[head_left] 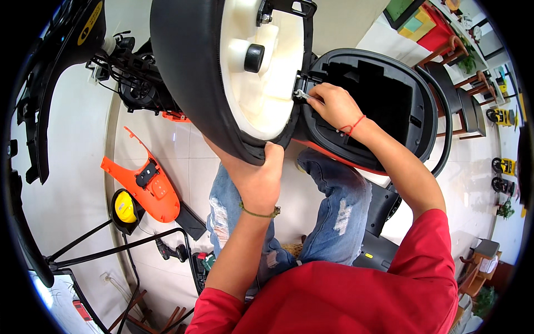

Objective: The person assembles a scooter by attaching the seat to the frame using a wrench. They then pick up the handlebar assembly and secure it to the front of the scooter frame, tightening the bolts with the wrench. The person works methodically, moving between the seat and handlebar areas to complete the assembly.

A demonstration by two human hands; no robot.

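While the left hand [261, 181] grips the bulky, stiff seat [222, 72] by its rim, the right hand [334, 106] pinches a wrench [302, 94] at the hinge

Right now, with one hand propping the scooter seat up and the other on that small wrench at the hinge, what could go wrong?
1. The left hand alone grips the rim of the raised seat; if it slips, the seat may drop onto the right hand at the hinge.
2. The small wrench is pinched by fingertips only, so it might slip off and fall into the open storage compartment.
3. The orange panel and a drill lie on the floor by the legs, a possible trip hazard.
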